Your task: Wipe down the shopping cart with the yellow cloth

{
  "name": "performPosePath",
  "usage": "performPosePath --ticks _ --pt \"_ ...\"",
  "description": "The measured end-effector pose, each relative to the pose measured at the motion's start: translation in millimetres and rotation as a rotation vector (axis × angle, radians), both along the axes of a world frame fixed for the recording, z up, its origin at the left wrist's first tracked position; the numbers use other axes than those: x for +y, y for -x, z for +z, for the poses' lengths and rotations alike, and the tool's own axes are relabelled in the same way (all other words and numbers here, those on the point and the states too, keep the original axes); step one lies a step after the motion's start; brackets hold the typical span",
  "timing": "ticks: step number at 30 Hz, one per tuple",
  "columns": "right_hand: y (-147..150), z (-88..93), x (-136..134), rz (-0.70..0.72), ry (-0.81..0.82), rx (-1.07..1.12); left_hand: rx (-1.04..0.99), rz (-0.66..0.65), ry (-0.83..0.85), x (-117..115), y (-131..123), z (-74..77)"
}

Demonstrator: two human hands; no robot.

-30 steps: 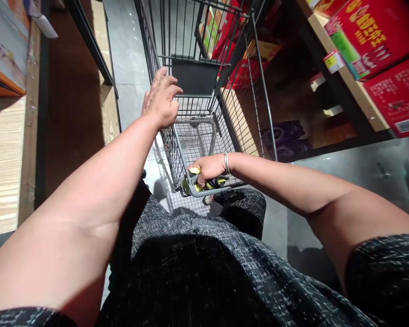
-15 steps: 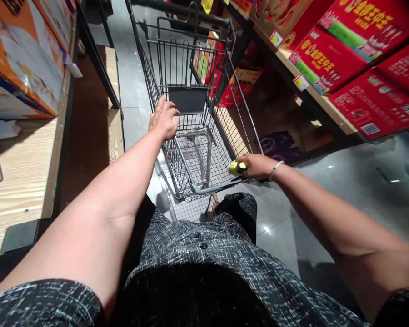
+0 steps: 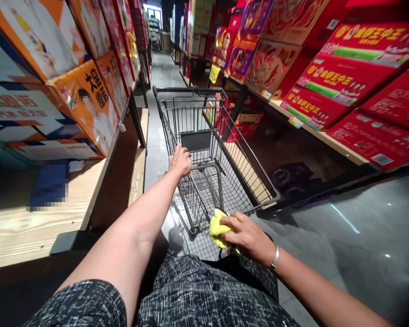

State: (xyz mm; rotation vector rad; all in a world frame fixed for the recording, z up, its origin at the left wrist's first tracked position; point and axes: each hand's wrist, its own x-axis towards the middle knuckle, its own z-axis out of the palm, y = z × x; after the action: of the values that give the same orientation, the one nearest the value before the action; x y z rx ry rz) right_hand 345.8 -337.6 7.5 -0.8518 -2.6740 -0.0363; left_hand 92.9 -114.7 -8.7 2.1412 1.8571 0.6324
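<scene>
A dark wire shopping cart (image 3: 236, 152) stands in front of me, its basket bare inside. On its left side rail rests my left hand (image 3: 180, 161), fingers curled over the rim. My right hand (image 3: 247, 234) is closed around a crumpled yellow cloth (image 3: 219, 228), just above the cart's near end. Whether the cloth touches the near rail cannot be made out, as the hand covers that spot. I see a silver bangle (image 3: 276, 255) on the right wrist.
Wooden shelves with orange-and-white boxes (image 3: 85, 100) line the left. Red gift boxes (image 3: 330, 81) are stacked on the right-hand shelf (image 3: 341, 143). A narrow tiled aisle (image 3: 164, 68) runs ahead between shelves, and grey floor (image 3: 357, 222) extends at right.
My view has tilted up, showing more of the aisle. The right hand with the yellow cloth has come off the near right rail, moving left and closer. The left hand still grips the side rail.
</scene>
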Motion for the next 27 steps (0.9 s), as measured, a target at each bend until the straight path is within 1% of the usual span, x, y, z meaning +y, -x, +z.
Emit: performPosePath --ticks 3,6,8,10,11,13,14,16,18,21,24,25,27 --pt "-33.7 -7.5 -9.0 -0.144 -0.047 0.001 0.006 0.019 -0.012 -3.3 -5.5 -2.8" --pt "-64.4 -14.6 -16.3 -0.405 -0.05 0.039 0.017 0.034 -0.028 -7.6 -11.6 -5.4" --pt "-72.8 -18.8 -19.1 -0.588 -0.046 0.135 0.013 0.038 -0.042 -12.9 -17.4 -6.1" --pt "-64.9 -24.3 -19.3 -0.711 -0.044 0.302 0.009 0.042 -0.054 -21.0 -25.8 -6.1" --pt "-55.0 -28.1 -18.6 -0.731 -0.04 0.382 0.012 0.046 -0.057 -26.2 -30.8 -6.0" --pt "-28.5 -37.6 -16.4 -0.715 -0.024 0.475 0.018 0.064 -0.053 -38.0 -41.6 -5.4" --pt "-14.9 -43.0 -15.5 -0.698 -0.019 0.473 0.019 0.072 -0.053 -43.8 -46.3 -4.9" --pt "5.6 -53.8 -15.0 -0.668 -0.029 0.394 0.033 0.045 -0.053 -53.1 -51.5 -2.9" --pt "11.8 -63.1 -16.5 -0.644 -0.059 0.296 0.084 -0.021 -0.052 -56.5 -48.2 0.7" --pt "-2.6 -72.4 -18.2 -0.646 -0.086 0.254 0.18 -0.102 -0.096 -49.3 -29.0 8.7" --pt "-30.6 -78.6 -11.0 -0.706 -0.083 0.254 0.227 -0.193 -0.131 -34.8 -10.7 17.6" --pt "-42.0 -80.7 -5.8 -0.723 -0.08 0.253 0.243 -0.233 -0.126 -30.5 -8.7 20.4" --pt "-70.0 -85.2 8.6 -0.731 -0.07 0.262 0.256 -0.236 -0.087 -24.4 -12.9 25.3"
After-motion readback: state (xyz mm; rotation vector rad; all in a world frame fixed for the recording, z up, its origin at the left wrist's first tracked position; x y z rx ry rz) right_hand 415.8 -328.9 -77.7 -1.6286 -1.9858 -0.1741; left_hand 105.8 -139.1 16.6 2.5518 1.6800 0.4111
